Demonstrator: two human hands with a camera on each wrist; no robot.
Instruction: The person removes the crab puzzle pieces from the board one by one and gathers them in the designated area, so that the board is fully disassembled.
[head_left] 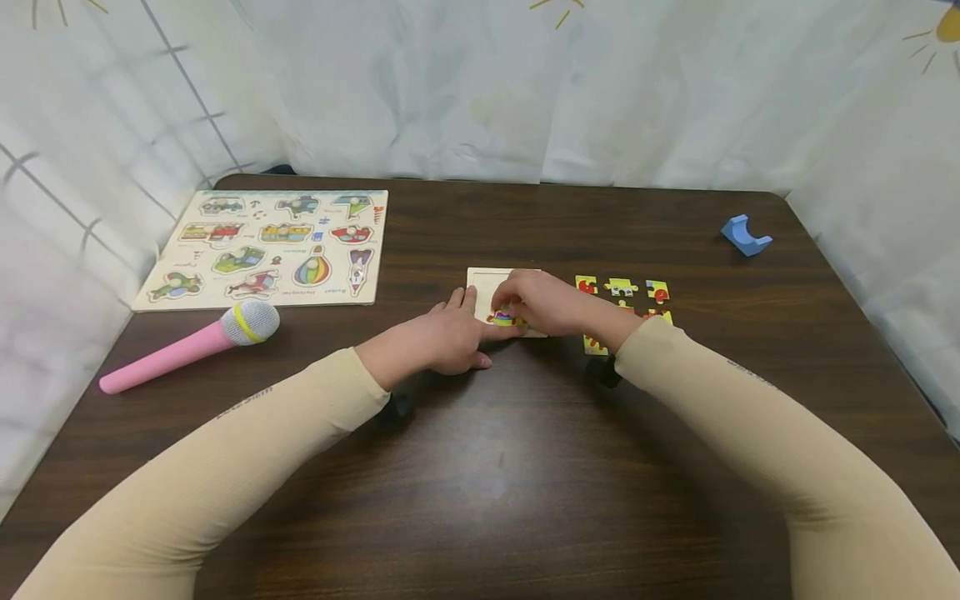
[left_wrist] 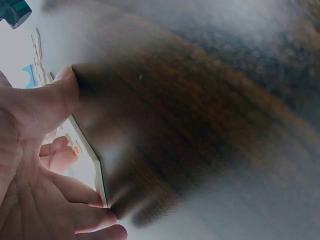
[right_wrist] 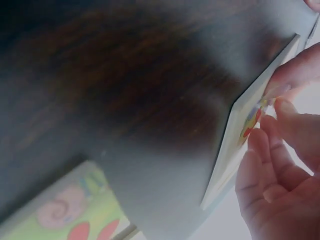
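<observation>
A small pale wooden puzzle tray [head_left: 483, 287] lies near the middle of the dark table. My left hand [head_left: 450, 337] rests at its left and near edges, the fingers fairly straight and spread. Over the tray, my right hand [head_left: 543, 300] pinches a colourful puzzle piece [head_left: 504, 317] between thumb and fingertips. In the right wrist view this piece [right_wrist: 252, 121] shows red and yellow print, close over the tray [right_wrist: 222, 155]. Several yellow puzzle pieces [head_left: 620, 287] lie just right of the tray, some hidden behind my right wrist.
On the left is a large knob-puzzle board [head_left: 288, 262] with printed vehicles. A pink toy microphone [head_left: 180, 354] lies in front of it, its head near the board's edge. The curved blue block [head_left: 745, 237] sits at the far right. White curtains [head_left: 465, 92] hang behind the table.
</observation>
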